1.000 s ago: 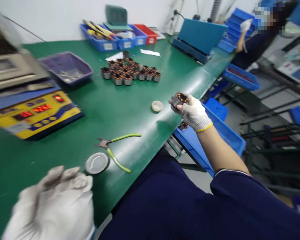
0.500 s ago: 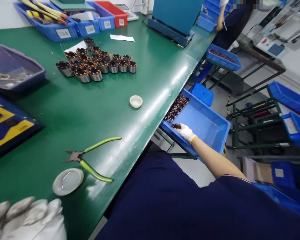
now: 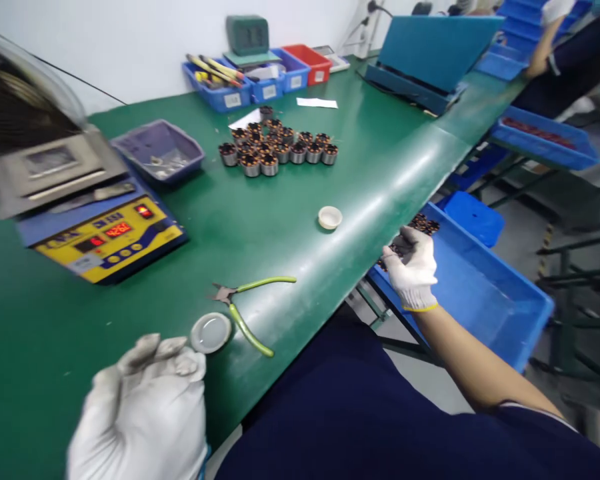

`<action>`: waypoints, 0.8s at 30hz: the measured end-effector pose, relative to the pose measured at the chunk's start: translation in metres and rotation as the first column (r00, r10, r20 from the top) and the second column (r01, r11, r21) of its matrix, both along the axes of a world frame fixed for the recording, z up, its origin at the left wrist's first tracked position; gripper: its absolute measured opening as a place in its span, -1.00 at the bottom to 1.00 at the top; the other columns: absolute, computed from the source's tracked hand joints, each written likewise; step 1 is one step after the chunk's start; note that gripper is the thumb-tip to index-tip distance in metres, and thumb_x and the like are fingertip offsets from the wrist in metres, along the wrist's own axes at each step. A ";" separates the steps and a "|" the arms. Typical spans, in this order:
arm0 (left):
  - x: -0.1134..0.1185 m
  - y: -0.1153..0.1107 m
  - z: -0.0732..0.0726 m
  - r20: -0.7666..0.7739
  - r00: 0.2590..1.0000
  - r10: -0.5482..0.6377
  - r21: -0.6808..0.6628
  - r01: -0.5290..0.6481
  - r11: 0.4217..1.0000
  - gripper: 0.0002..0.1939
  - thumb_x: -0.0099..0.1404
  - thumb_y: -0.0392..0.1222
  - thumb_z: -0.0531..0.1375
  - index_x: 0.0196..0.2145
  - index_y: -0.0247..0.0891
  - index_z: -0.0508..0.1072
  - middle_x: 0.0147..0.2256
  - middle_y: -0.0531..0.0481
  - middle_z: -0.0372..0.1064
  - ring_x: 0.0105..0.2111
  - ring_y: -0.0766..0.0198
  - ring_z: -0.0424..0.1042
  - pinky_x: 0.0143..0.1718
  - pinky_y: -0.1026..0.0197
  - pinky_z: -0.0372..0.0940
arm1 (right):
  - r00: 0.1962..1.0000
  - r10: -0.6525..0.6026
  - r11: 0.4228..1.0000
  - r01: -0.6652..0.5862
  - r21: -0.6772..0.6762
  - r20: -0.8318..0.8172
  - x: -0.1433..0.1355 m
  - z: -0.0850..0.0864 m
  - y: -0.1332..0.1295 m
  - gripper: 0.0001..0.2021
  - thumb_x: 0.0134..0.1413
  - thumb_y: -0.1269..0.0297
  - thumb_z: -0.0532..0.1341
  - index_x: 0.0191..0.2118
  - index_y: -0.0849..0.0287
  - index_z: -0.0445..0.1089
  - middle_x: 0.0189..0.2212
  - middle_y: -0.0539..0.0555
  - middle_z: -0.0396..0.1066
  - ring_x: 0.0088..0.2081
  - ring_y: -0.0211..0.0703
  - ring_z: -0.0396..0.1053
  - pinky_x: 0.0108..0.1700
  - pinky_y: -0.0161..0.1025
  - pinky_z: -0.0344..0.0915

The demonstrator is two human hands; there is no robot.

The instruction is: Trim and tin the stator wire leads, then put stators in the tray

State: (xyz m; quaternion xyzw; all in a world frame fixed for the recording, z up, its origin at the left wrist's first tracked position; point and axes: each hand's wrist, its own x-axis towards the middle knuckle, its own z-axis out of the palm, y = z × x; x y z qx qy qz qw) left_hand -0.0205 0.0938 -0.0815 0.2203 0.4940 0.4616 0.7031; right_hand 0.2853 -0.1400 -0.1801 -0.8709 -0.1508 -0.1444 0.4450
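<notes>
My right hand (image 3: 414, 270), in a white glove with a yellow cuff edge, is closed around a dark motor stator (image 3: 403, 248) at the bench edge, above the blue bin (image 3: 485, 300). The fingers cover most of this part. More stators (image 3: 425, 223) lie in the bin just behind the hand. My left hand (image 3: 147, 407), also gloved, rests palm up at the lower left, its fingers loosely curled and nothing visible in it. Beyond its fingertips are a small white dish (image 3: 211, 333) and open cutting pliers with green handles (image 3: 250, 330).
Several stators (image 3: 269, 165) stand grouped on the green bench (image 3: 280, 233). A white cap (image 3: 330, 217) sits near the edge. At left are a yellow-fronted device (image 3: 110, 240) with red digits and a purple tray (image 3: 195, 152). A co-worker's arm (image 3: 543, 57) shows at far right.
My right hand has come up from inside the bin toward the bench edge with the stator. The view has turned left, bringing more of the yellow-fronted device and my left hand into sight.
</notes>
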 end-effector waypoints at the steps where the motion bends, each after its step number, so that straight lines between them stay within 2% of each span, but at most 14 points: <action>1: 0.008 -0.002 0.006 0.005 0.998 0.058 -0.049 -0.058 0.997 -0.61 0.46 -0.03 0.02 -0.36 -0.32 0.49 -0.38 0.00 0.43 -0.43 0.32 0.44 -0.50 0.31 0.45 | 0.973 0.176 0.984 -0.175 -0.024 0.152 0.001 0.012 0.023 -0.39 0.08 0.07 0.26 0.22 0.21 0.28 0.15 0.29 0.34 0.01 0.05 0.49 0.08 0.08 0.50; 2: 0.013 -0.004 0.011 0.018 0.995 0.100 -0.086 -0.098 0.992 -0.59 0.47 -0.06 -0.01 -0.38 -0.33 0.49 -0.39 -0.01 0.42 -0.44 0.32 0.44 -0.55 0.31 0.42 | 0.886 0.379 0.925 -0.360 -0.119 0.267 0.003 0.025 0.050 -0.42 0.12 0.07 0.26 0.21 0.22 0.30 0.13 0.30 0.35 0.02 0.07 0.48 0.07 0.08 0.50; 3: 0.017 -0.005 0.013 0.044 0.991 0.123 -0.116 -0.117 0.986 -0.56 0.48 -0.09 -0.05 -0.39 -0.34 0.49 -0.40 -0.02 0.41 -0.46 0.31 0.44 -0.57 0.30 0.40 | 0.814 0.499 0.867 -0.463 -0.187 0.297 0.006 0.038 0.080 -0.44 0.11 0.07 0.29 0.19 0.19 0.33 0.11 0.26 0.38 0.06 0.07 0.46 0.13 0.06 0.47; 4: 0.018 -0.005 0.014 0.082 0.989 0.120 -0.127 -0.109 0.986 -0.54 0.49 -0.12 -0.08 -0.39 -0.34 0.50 -0.41 -0.04 0.41 -0.46 0.30 0.45 -0.58 0.29 0.39 | 0.766 0.569 0.822 -0.520 -0.231 0.300 0.012 0.051 0.113 -0.43 0.09 0.09 0.31 0.20 0.16 0.35 0.13 0.23 0.38 0.13 0.09 0.41 0.20 0.05 0.42; 5: 0.017 -0.005 0.013 0.117 0.987 0.111 -0.123 -0.096 0.988 -0.54 0.49 -0.14 -0.10 -0.38 -0.34 0.50 -0.41 -0.06 0.42 -0.45 0.28 0.46 -0.59 0.29 0.38 | 0.709 0.652 0.752 -0.562 -0.345 0.267 0.018 0.063 0.146 -0.38 0.07 0.11 0.33 0.24 0.18 0.32 0.19 0.25 0.33 0.17 0.12 0.37 0.21 0.05 0.40; 8: 0.010 -0.002 0.003 0.192 0.980 0.058 -0.078 -0.044 0.996 -0.59 0.48 -0.19 -0.06 -0.37 -0.33 0.52 -0.40 -0.09 0.45 -0.40 0.24 0.49 -0.55 0.28 0.40 | 0.734 0.671 0.614 -0.471 -0.634 0.105 0.036 0.088 0.240 -0.29 0.06 0.20 0.39 0.32 0.20 0.27 0.38 0.29 0.09 0.30 0.24 0.21 0.29 0.11 0.28; 10: 0.006 -0.001 -0.004 0.231 0.973 0.008 -0.021 -0.003 1.000 -0.67 0.45 -0.24 0.01 -0.35 -0.33 0.53 -0.36 -0.09 0.48 -0.37 0.24 0.51 -0.50 0.29 0.42 | 0.767 0.639 0.583 -0.428 -0.690 0.065 0.042 0.095 0.286 -0.38 0.07 0.28 0.39 0.25 0.34 0.34 0.36 0.40 0.09 0.31 0.38 0.15 0.31 0.24 0.17; 12: 0.003 -0.001 -0.007 0.268 0.963 -0.041 0.025 0.036 0.999 -0.72 0.42 -0.27 0.05 -0.32 -0.35 0.54 -0.33 -0.10 0.49 -0.36 0.24 0.52 -0.47 0.29 0.44 | 0.781 0.623 0.575 -0.413 -0.707 0.050 0.043 0.097 0.313 -0.48 0.09 0.34 0.36 0.15 0.48 0.39 0.28 0.51 0.17 0.31 0.47 0.12 0.31 0.34 0.07; 14: 0.002 -0.002 -0.009 0.291 0.954 -0.073 0.049 0.061 0.997 -0.73 0.42 -0.27 0.08 -0.32 -0.37 0.55 -0.32 -0.11 0.49 -0.37 0.24 0.52 -0.47 0.28 0.45 | 0.779 0.625 0.565 -0.409 -0.717 0.047 0.043 0.096 0.325 -0.58 0.14 0.39 0.30 0.09 0.53 0.42 0.22 0.53 0.23 0.30 0.49 0.11 0.32 0.37 0.01; 16: 0.002 -0.003 -0.009 0.291 0.952 -0.094 0.059 0.080 0.995 -0.74 0.41 -0.25 0.11 -0.32 -0.38 0.56 -0.33 -0.12 0.49 -0.38 0.23 0.52 -0.48 0.29 0.44 | 0.765 0.642 0.553 -0.416 -0.721 0.052 0.040 0.096 0.323 -0.65 0.17 0.41 0.26 0.05 0.50 0.45 0.22 0.51 0.25 0.31 0.48 0.11 0.32 0.37 0.00; 20: 0.002 -0.006 -0.012 0.273 0.945 -0.182 0.130 0.151 0.980 -0.82 0.34 -0.19 0.25 -0.33 -0.37 0.58 -0.34 -0.11 0.49 -0.38 0.24 0.52 -0.48 0.31 0.44 | 0.678 0.735 0.484 -0.510 -0.711 0.014 0.017 0.101 0.291 -0.73 0.13 0.28 0.34 -0.09 0.34 0.52 0.22 0.38 0.29 0.26 0.40 0.22 0.25 0.25 0.19; 21: 0.001 -0.007 -0.014 0.258 0.943 -0.209 0.164 0.170 0.972 -0.81 0.32 -0.16 0.28 -0.32 -0.36 0.59 -0.33 -0.12 0.51 -0.40 0.25 0.52 -0.49 0.32 0.43 | 0.631 0.776 0.460 -0.579 -0.673 -0.012 0.005 0.102 0.278 -0.75 0.10 0.23 0.38 -0.15 0.28 0.53 0.22 0.31 0.32 0.22 0.35 0.27 0.21 0.21 0.26; 23: 0.000 -0.010 -0.015 0.208 0.935 -0.287 0.223 0.240 0.945 -0.73 0.27 -0.05 0.35 -0.22 -0.33 0.60 -0.25 -0.18 0.56 -0.44 0.27 0.51 -0.54 0.33 0.40 | 0.472 0.880 0.385 -0.774 -0.503 -0.052 -0.027 0.104 0.248 -0.77 0.04 0.19 0.42 -0.25 0.20 0.50 0.18 0.18 0.37 0.14 0.21 0.38 0.14 0.15 0.35; 24: 0.000 -0.012 -0.016 0.183 0.922 -0.341 0.237 0.296 0.925 -0.65 0.25 0.02 0.38 -0.16 -0.32 0.60 -0.20 -0.22 0.57 -0.46 0.27 0.51 -0.58 0.33 0.38 | 0.315 0.948 0.270 -0.879 -0.394 -0.052 -0.044 0.105 0.232 -0.78 0.06 0.19 0.42 -0.27 0.19 0.47 0.15 0.15 0.40 0.08 0.11 0.43 0.11 0.09 0.38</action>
